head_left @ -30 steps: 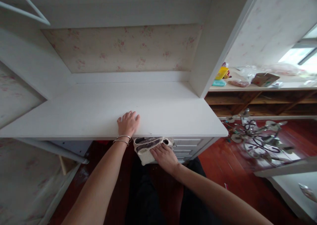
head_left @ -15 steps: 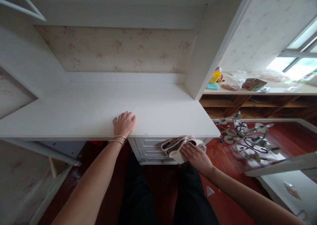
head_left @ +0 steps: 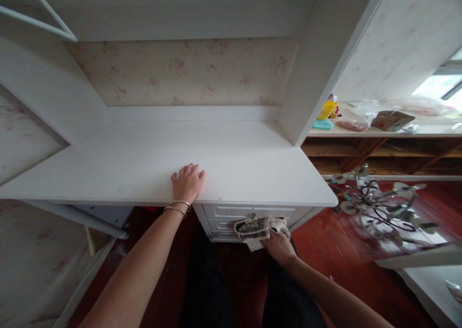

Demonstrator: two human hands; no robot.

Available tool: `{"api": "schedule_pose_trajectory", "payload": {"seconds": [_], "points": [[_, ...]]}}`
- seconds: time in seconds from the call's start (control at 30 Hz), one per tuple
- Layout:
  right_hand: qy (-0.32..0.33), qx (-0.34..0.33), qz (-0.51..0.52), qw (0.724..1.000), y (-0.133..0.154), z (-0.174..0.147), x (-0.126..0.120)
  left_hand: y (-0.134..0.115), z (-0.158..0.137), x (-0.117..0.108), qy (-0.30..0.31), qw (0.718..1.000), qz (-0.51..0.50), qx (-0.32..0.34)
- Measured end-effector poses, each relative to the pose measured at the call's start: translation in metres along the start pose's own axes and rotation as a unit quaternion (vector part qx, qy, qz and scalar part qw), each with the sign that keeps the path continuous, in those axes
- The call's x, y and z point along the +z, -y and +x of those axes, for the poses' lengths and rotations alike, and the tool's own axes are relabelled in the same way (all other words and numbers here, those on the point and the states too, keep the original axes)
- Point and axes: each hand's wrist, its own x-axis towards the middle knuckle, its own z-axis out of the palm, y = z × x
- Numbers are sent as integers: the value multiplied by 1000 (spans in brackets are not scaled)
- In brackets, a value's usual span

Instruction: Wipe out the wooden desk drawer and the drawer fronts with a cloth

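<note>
My left hand (head_left: 188, 182) rests on the front edge of the white desk top (head_left: 249, 167), palm down with its fingers spread and a bangle at the wrist. Below the edge, my right hand (head_left: 278, 247) grips a bunched cloth (head_left: 258, 229), cream with dark grey patches. The cloth lies against the front of the white drawer unit (head_left: 212, 224) under the desk's right part, covering much of the lower drawers. My right fingertips are partly hidden in its folds.
A metal chandelier (head_left: 378, 208) lies on the red wooden floor (head_left: 321, 241) at right. Behind it stands a low wooden shelf (head_left: 361, 134) with a yellow container (head_left: 327, 110) and plastic bags on top. An upright side panel (head_left: 325, 68) bounds the desk's back right.
My right hand and the cloth have moved down, from just under the desk edge to lower on the drawer fronts. My left hand stays on the desk; the view has shifted slightly left.
</note>
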Motion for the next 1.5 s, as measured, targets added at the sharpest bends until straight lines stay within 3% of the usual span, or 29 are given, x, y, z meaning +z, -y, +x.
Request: {"api": "schedule_pose_trajectory", "payload": {"seconds": [0.13,0.23,0.33,0.4,0.7,0.93,1.1,1.27,1.37,1.5], "points": [[-30,-36,48,998,55,50,-10,-2,0,-3,9,1000,3,-15],[-108,-83,69,988,87,83,-25,-2,0,-3,10,1000,-3,-19],[-170,-110,69,977,103,102,-43,0,1,-2,12,1000,-13,-20],[-177,-117,58,976,105,108,-57,1,2,-1,15,999,-20,-22],[-120,-204,-46,970,61,91,-118,2,1,-4,31,999,-33,-25],[-126,-135,-58,981,-4,25,-128,4,-1,-2,14,999,-30,-9],[-136,-74,-97,983,-51,-30,-114,3,0,-1,11,999,-27,-13],[-149,-33,-107,983,-76,-58,-60,1,1,0,11,1000,-21,-20],[-155,-50,-107,981,-65,-48,-27,-1,0,0,10,1000,-17,-24],[-158,-85,-65,982,-20,-7,-7,-2,0,-2,7,1000,-16,-24]]}}
